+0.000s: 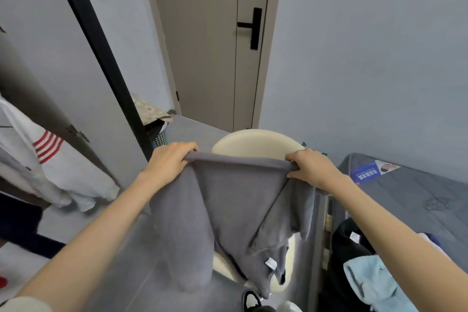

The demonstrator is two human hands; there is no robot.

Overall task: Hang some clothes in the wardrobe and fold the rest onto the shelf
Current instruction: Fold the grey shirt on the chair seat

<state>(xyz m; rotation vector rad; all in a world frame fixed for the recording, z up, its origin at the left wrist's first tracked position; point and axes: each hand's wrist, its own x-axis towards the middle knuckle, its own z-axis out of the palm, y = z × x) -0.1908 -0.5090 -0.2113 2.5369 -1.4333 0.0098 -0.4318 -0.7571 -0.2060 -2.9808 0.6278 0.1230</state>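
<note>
Head view: left hand (170, 162) and right hand (311, 167) each grip a folded grey garment (235, 200), possibly a T-shirt, above a cream stool (255, 143).

A blue and white label (367, 172) is lying on the far corner of the grey mattress (415, 200) at the right, carrying white characters that are showing too small and blurred to read. A small white tag (270, 263) is hanging near the lower edge of the grey garment (235, 200); no print is showing on it. Another white tag (354, 237) is sitting on the black garment (349, 248) near right, likewise unreadable.
</note>
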